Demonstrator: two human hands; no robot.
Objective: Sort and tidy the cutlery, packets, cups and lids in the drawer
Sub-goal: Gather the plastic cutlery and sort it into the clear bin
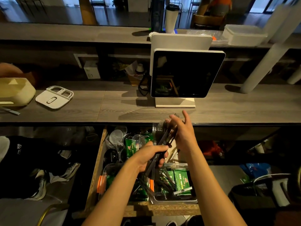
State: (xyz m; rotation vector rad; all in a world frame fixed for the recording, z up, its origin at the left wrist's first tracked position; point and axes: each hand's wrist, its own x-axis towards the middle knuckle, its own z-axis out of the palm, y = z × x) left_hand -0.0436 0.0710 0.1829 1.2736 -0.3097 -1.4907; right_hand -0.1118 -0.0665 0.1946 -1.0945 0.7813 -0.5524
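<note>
Cutlery [162, 141] handles gripped in left hand [151, 158]; right hand [182, 129], fingers straight, touches the tops.

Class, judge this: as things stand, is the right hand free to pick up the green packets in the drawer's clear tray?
Probably not yet: the right hand is steadying the black cutlery bundle gripped by the left hand, though the green packets lie uncovered.

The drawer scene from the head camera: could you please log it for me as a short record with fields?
drawer: open, below the wooden counter
left hand: grips handles of a bundle of dark forks
right hand: fingers straight, flat against the fork heads
green packets: lying in the drawer
clear cups: at the drawer's back
screen: dark, on the counter
</note>
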